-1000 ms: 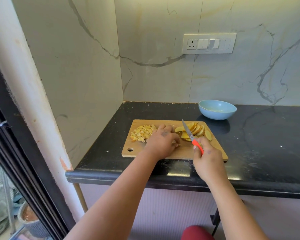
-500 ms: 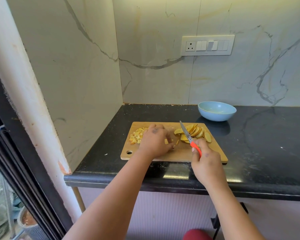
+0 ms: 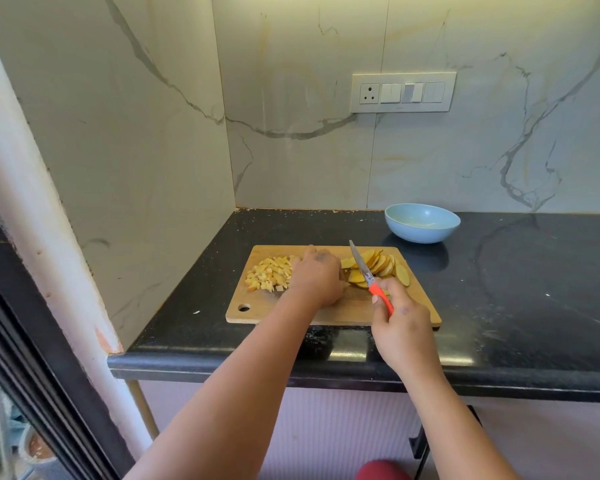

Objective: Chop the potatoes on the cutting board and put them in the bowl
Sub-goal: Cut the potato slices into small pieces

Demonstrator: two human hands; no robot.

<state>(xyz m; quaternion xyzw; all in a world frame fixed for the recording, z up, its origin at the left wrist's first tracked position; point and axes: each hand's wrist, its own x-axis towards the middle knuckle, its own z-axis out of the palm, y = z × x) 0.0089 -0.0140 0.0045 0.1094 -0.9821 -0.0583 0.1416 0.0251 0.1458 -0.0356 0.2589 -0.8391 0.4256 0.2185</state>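
Potato slices [image 3: 378,266] on cutting board [image 3: 343,311], right hand [image 3: 404,329] gripping knife [image 3: 368,277], left hand [image 3: 317,278] curled, contents hidden.

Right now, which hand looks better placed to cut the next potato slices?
The right hand, probably: it already grips the knife, whose blade lies over the potato slices. The left hand rests on the cutting board beside them, placed to steady pieces.

Bare counter [image 3: 520,289] lies between board [image 3: 329,315] and bowl [image 3: 422,223] (walls close the left and back).
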